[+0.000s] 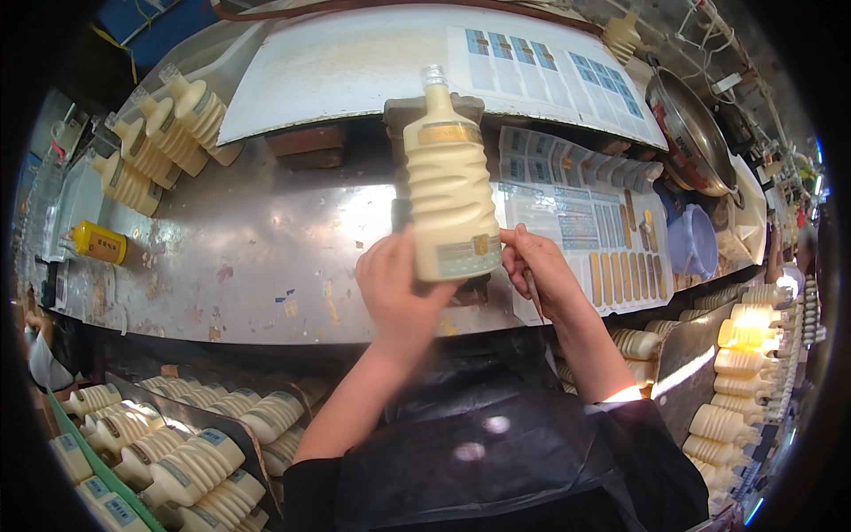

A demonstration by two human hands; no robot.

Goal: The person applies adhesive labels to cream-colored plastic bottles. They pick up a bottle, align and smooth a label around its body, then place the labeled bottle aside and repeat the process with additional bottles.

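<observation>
A cream ribbed plastic bottle [448, 191] with a clear neck and a gold band lies on the metal worktable [248, 239], its neck pointing away from me. My left hand [399, 288] grips its base from the left. At the bottle's lower right corner, my right hand [541, 270] pinches the edge of a pale blue label with fingertips and also holds a thin stick-like tool. A sheet of blue and gold stickers [585, 226] lies just right of the bottle.
Several cream bottles [164, 133] lie at the table's far left, with a small yellow bottle [99, 242] nearby. Bins of labelled bottles [191, 448] sit lower left; more bottles [745, 372] stack at right. A metal bowl [696, 133] and a blue lid [694, 241] sit far right.
</observation>
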